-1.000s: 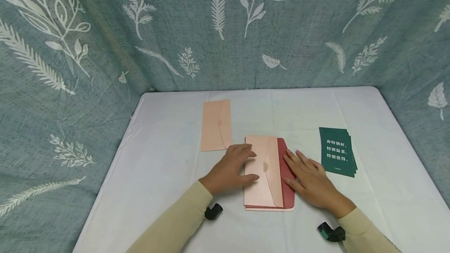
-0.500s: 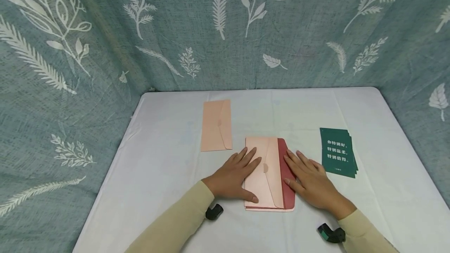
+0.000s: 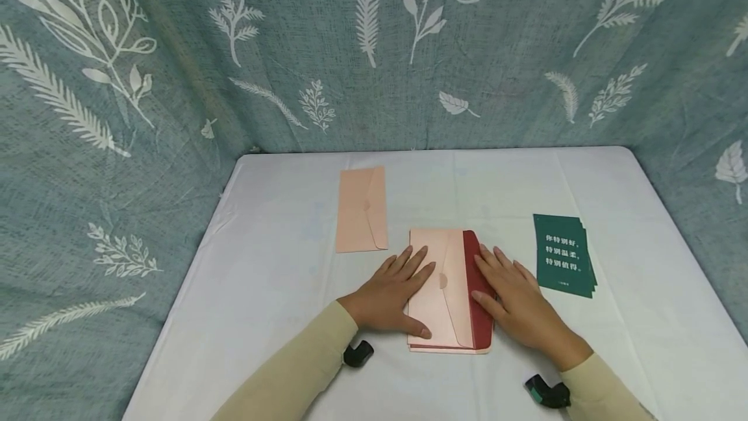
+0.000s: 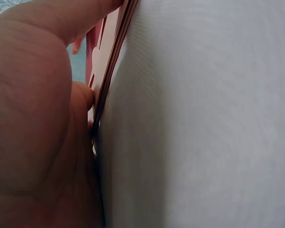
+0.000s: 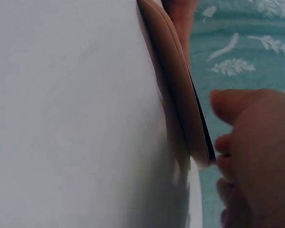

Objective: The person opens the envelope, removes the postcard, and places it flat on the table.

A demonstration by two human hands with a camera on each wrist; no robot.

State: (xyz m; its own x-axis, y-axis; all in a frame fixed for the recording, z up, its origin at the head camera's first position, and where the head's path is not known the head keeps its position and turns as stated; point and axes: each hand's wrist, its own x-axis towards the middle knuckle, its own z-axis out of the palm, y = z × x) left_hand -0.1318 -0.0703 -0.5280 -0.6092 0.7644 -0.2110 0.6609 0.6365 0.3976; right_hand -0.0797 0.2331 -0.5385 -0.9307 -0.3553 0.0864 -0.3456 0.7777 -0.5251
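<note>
A small stack of pink envelopes [image 3: 448, 252] lies on the table in the head view. Along its right side shows the red inner side of an open flap [image 3: 482, 327]. My left hand [image 3: 388, 296] rests on the stack's left part, fingers spread. At the flap, my right hand [image 3: 521, 307] holds its fingers fairly straight, their tips touching or close over the red side. In the right wrist view the flap [image 5: 175, 80] stands tilted up from the white cloth, with the right hand [image 5: 261, 147] beside it. The left wrist view shows the stack's edge [image 4: 115, 52] by the left thumb.
A single pink envelope [image 3: 361, 213] lies farther back, left of the stack. Several green cards [image 3: 563, 262] with white writing are piled to the right. A white cloth [image 3: 280, 245] covers the table, and a patterned green curtain [image 3: 397, 109] hangs behind it.
My left hand has lowered and spread its fingers on the stack. The red flap has darkened and appears slightly lifted, while my right hand has shifted only a little.
</note>
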